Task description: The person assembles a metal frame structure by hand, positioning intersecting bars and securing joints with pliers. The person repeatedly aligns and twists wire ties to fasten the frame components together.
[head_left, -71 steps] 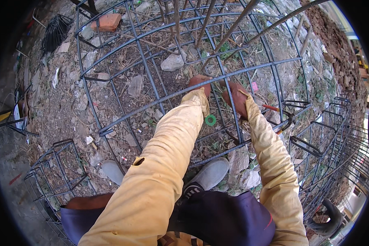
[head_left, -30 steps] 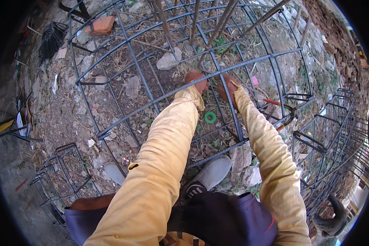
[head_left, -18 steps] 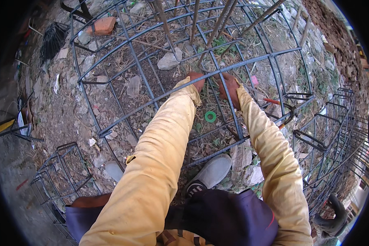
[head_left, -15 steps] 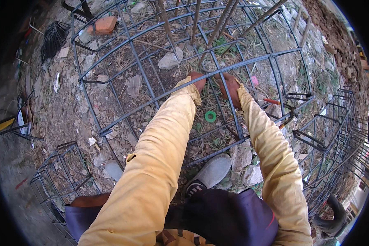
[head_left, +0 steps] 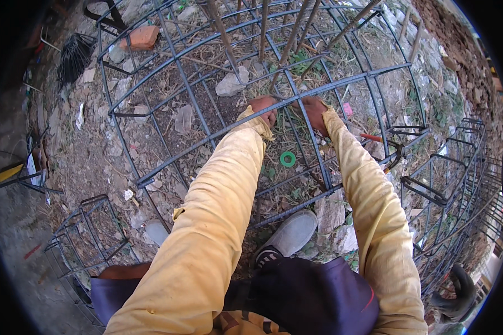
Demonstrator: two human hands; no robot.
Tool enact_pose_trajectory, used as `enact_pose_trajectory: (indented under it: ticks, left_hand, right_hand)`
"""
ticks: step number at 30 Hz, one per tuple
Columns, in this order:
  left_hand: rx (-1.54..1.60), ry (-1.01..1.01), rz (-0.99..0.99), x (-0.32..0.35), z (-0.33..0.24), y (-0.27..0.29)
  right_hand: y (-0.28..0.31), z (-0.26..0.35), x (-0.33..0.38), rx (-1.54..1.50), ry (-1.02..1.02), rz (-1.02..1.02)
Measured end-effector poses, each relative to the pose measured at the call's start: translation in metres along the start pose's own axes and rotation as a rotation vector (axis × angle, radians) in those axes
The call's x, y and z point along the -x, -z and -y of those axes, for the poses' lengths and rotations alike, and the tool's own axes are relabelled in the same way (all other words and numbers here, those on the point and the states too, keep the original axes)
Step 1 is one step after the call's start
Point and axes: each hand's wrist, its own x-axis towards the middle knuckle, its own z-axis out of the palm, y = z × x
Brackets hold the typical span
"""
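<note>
Head: rebar [head_left: 229, 129] over stony ground [head_left: 107, 162]

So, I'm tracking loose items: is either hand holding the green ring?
No: the green ring lies apart from the left hand and right hand.

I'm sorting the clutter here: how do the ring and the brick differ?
The ring is green with an open middle; the brick is orange-red and blocky. The ring looks smaller than the brick. The ring is nearer the left hand; the brick lies farther off. Neither is held.
</note>
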Motion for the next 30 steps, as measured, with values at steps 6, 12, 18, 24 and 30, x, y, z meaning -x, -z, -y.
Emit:
enact_pose_trajectory:
  ticks: [6,12,18,24,30]
  left_hand:
    - [-0.238,-0.043,-0.44,0.024,-0.002,-0.072]
    - [-0.599,-0.332,-0.548,0.009,0.014,-0.059]
    - [-1.031,-0.539,-0.524,0.008,0.009,-0.028]
    - [-0.387,-0.456,-0.5,-0.009,0.027,-0.031]
    - [-0.34,-0.381,-0.772,0.023,0.034,-0.059]
  right_hand:
    - [-0.022,-0.057,-0.014,0.488,0.04,-0.181]
    - [-0.027,-0.055,-0.024,0.554,0.096,-0.343]
    - [0.004,-0.008,0.002,0.959,0.151,0.249]
    - [-0.028,-0.094,0.003,0.477,0.102,-0.322]
    - [-0.035,-0.037,-0.001,0.503,0.154,-0.239]
